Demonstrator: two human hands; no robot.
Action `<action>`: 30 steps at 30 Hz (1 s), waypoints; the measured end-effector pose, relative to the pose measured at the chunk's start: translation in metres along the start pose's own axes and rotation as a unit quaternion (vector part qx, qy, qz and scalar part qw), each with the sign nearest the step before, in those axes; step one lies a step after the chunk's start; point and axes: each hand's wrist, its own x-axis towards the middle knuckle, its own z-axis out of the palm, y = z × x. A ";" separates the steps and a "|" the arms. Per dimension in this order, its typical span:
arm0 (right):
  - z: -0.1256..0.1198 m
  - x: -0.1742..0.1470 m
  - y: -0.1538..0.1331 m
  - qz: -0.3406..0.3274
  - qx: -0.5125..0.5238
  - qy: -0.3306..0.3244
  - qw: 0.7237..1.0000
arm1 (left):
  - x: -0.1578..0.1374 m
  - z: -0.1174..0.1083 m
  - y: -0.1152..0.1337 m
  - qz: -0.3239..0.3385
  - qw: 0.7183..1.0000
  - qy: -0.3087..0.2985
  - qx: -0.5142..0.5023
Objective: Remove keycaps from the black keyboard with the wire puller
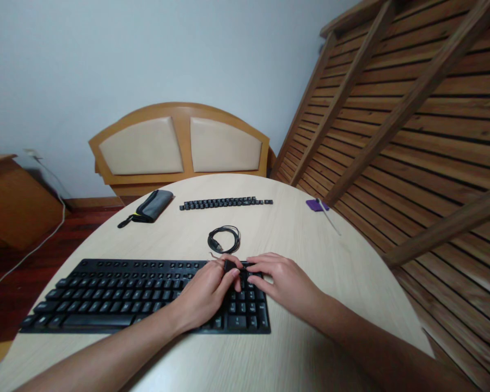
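Round table, black keyboard, left hand and right hand at numpad

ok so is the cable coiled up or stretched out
Coiled up: the cable lies looped in a loose ring on the table, just beyond the keyboard.

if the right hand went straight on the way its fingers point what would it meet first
Most likely the left hand, just beyond it over the black keyboard; depth is unclear, so the right hand might brush the keyboard first.
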 end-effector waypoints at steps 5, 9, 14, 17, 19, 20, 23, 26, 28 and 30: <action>0.003 0.000 -0.003 0.006 -0.017 -0.005 1.000 | 0.000 0.000 -0.001 -0.005 1.000 0.000 -0.014; 0.002 -0.002 -0.006 0.014 -0.013 -0.004 1.000 | 0.000 -0.002 0.002 -0.003 0.999 0.012 -0.046; -0.001 -0.001 -0.003 0.045 0.007 -0.003 0.999 | 0.002 -0.002 0.002 -0.018 0.996 0.027 -0.079; -0.005 0.003 0.007 0.055 -0.001 0.022 0.998 | 0.004 -0.001 0.000 -0.035 0.996 0.039 -0.067; -0.009 0.007 0.020 0.071 -0.024 0.048 0.996 | 0.005 0.000 -0.001 -0.042 0.996 0.049 -0.068; -0.011 0.009 0.028 0.080 -0.041 0.061 0.994 | 0.005 0.000 -0.002 -0.044 0.995 0.052 -0.071; -0.019 0.014 0.055 0.105 -0.094 0.091 0.986 | 0.006 0.000 -0.004 -0.043 0.995 0.054 -0.075; -0.025 0.016 0.080 0.136 -0.135 0.109 0.975 | 0.007 0.001 -0.006 -0.039 0.995 0.053 -0.073; -0.027 0.018 0.092 0.159 -0.165 0.111 0.967 | 0.007 0.001 -0.007 -0.037 0.995 0.051 -0.077; -0.027 0.022 0.101 0.174 -0.187 0.111 0.960 | 0.007 0.001 -0.007 -0.036 0.995 0.046 -0.080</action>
